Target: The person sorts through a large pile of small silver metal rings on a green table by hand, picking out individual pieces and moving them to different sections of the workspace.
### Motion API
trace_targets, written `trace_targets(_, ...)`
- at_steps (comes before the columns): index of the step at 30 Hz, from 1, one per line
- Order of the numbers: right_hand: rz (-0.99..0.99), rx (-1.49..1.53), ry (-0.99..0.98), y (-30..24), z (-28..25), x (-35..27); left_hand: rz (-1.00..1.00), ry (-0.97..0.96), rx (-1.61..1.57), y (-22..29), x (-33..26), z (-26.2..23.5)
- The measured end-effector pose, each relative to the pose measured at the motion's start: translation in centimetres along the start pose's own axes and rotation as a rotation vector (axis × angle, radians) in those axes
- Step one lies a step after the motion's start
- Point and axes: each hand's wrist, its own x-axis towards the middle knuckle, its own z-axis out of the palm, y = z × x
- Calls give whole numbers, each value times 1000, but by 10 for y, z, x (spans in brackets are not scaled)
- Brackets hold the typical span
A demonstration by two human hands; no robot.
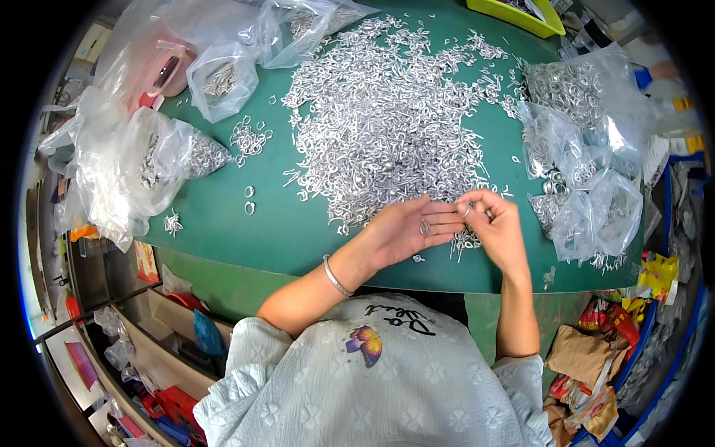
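My left hand [417, 227] is palm up over the near edge of a large heap of small silver metal pieces [395, 119]. Its fingers are stretched out flat, and a small silver ring-shaped piece [425, 226] lies on them. Close beside its fingertips, my right hand [493, 223] pinches a small silver ring [468, 211] between thumb and fingers. Its exact form is partly hidden. Just below the left fingers, another small silver piece [418, 258] lies on the green tabletop [223, 223]. Two silver rings [249, 208] lie apart at the left.
Clear plastic bags of metal pieces stand at the left [205, 154] and right [562, 141]. A smaller pile of silver pieces [250, 139] lies left of the heap. At the far right is a yellow tray [547, 22]. Snack packets [596, 402] fill a blue rack at the lower right.
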Motion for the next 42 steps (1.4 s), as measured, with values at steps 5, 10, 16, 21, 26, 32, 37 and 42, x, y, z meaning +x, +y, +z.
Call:
trace_targets(5,-335,-482,57,-21,25,-10,8,-163,-138,-7,0,-19)
trace_targets(10,-325,-533,34,-27,33,-22,142,-92,231,-18,-20,-19)
trace_targets(16,-228,-400,-182,-35,42,-24,164,31,386,-24,-42,-35)
trace_targets(21,-41,137,-237,-15,48,-22,335,311,640,7,-89,-49)
trace_targets(26,200,268,-279,-12,43,-29,894,842,801,99,-123,-95)
trace_targets(32,210,515,-189,-5,51,-36,629,688,933,83,-107,-52)
trace_targets(37,122,386,-72,-11,60,-45,585,218,1008,-11,-44,-27)
trace_targets(42,125,289,35,-5,32,-49,476,104,863,-26,-25,-5)
